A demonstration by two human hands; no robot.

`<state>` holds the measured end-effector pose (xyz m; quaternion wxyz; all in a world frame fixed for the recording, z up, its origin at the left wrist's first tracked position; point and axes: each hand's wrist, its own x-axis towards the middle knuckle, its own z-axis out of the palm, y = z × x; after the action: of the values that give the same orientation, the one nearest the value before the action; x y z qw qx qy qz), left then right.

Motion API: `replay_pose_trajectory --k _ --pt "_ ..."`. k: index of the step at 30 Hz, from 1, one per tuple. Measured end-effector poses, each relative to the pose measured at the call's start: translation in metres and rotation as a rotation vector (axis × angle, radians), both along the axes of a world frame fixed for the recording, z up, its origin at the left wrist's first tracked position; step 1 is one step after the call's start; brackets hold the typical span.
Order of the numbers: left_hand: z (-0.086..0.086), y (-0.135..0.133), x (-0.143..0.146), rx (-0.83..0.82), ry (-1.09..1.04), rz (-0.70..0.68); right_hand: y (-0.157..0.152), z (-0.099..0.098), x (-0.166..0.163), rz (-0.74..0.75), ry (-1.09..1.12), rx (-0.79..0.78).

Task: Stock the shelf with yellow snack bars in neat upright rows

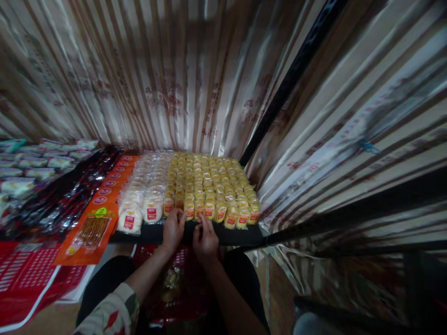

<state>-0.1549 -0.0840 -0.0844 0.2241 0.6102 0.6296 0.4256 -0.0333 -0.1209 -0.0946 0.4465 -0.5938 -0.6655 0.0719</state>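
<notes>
Rows of small yellow-wrapped snack packets (pixel 216 186) with red-and-white labels stand packed together on a dark shelf (pixel 230 236). My left hand (pixel 173 228) is at the front edge, fingers bent and pressed together against the foremost packets of the left yellow columns. Close beside it, my right hand (pixel 205 238) has its fingertips drawn together at the front of the middle columns. What either hand pinches, if anything, is hidden by the fingers. Left of the yellow packets are columns of clear-wrapped round white crackers (pixel 130 216) with red labels.
An orange snack bag (pixel 92 228) overhangs the shelf front, beside dark shiny packets (pixel 66 186) and white packets (pixel 38 172). Red baskets (pixel 31 274) stand below, one between my knees. A black post (pixel 279 102) slants up at the right. Pleated printed sheeting (pixel 167 83) hangs behind.
</notes>
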Motion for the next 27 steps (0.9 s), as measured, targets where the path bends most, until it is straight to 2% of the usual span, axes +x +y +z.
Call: replay_pose_trajectory --k 13,18,20,23,27 --pt "-0.010 0.000 0.003 -0.004 0.052 0.035 0.001 -0.004 -0.002 0.018 0.045 -0.042" --pt "-0.004 -0.005 0.002 -0.003 0.103 -0.026 0.001 -0.001 -0.001 0.018 0.080 -0.105" --pt "-0.001 -0.015 0.000 0.015 0.127 -0.074 -0.001 0.003 0.001 0.032 0.108 -0.123" --pt "-0.001 -0.045 -0.006 0.018 0.158 -0.144 -0.009 0.009 0.003 0.094 0.160 -0.136" --pt "-0.012 -0.095 -0.023 -0.121 0.236 -0.168 -0.038 0.001 -0.003 0.174 0.179 -0.178"
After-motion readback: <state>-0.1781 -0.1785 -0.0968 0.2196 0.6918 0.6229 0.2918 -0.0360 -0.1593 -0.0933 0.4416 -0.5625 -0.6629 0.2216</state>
